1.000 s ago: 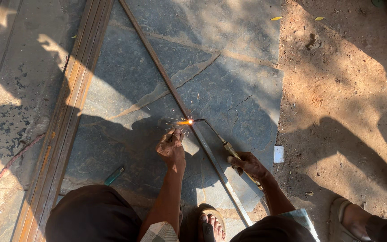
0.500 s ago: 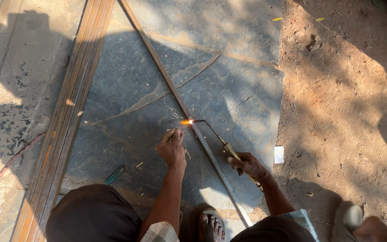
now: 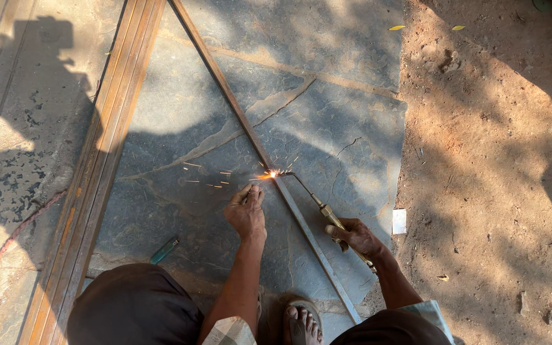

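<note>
Where the flame meets the metal, a burst of sparks (image 3: 269, 173) is seen on a long steel bar (image 3: 225, 89) that lies on the stone slab floor (image 3: 327, 83), its long axis running from the upper left down to the lower right between the two hands. The cutting torch (image 3: 317, 203) is gripped by the right hand (image 3: 359, 237), fingers closed round its brass handle, and its thin bent nozzle is pointed up and to the left, so that the tip is brought to the bar from the bar's right side. The left hand (image 3: 246, 212) is held just below and left of the sparks, nearer to them than the right; its fingers are curled, and whether anything is held cannot be told. A stack of steel sections (image 3: 107, 128) is laid well to the left.
</note>
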The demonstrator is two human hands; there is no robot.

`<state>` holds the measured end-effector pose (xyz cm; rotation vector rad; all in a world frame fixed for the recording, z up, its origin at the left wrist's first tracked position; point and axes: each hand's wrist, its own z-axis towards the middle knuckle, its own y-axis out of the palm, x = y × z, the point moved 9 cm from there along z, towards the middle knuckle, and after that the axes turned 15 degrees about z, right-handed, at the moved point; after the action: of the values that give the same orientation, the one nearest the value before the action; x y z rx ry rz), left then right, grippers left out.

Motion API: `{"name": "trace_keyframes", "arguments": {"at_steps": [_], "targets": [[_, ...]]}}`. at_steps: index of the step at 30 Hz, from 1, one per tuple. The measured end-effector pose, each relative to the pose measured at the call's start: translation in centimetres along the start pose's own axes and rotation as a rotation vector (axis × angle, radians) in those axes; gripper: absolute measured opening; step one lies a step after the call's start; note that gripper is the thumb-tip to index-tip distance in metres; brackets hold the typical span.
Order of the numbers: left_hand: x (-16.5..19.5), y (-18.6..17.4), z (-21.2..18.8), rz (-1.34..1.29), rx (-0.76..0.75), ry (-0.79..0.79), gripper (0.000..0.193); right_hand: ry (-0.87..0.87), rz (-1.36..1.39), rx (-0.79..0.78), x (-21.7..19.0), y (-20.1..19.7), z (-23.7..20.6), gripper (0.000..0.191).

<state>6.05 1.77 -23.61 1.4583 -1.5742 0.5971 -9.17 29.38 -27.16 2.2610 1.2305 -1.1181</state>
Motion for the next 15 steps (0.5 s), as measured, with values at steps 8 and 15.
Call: {"name": "trace_keyframes", "arguments": {"at_steps": [8, 15], "targets": [[0.39, -0.18, -0.04, -0.017, -0.002, 0.086, 0.014, 0.013, -0.033, 0.001, 0.14, -0.01, 0.17, 0.056], [-0.29, -0.42, 0.28, 0.002, 0.009, 0.074, 0.014, 0.003, 0.055, -0.009, 0.69, 0.0, 0.61, 0.043]]}}
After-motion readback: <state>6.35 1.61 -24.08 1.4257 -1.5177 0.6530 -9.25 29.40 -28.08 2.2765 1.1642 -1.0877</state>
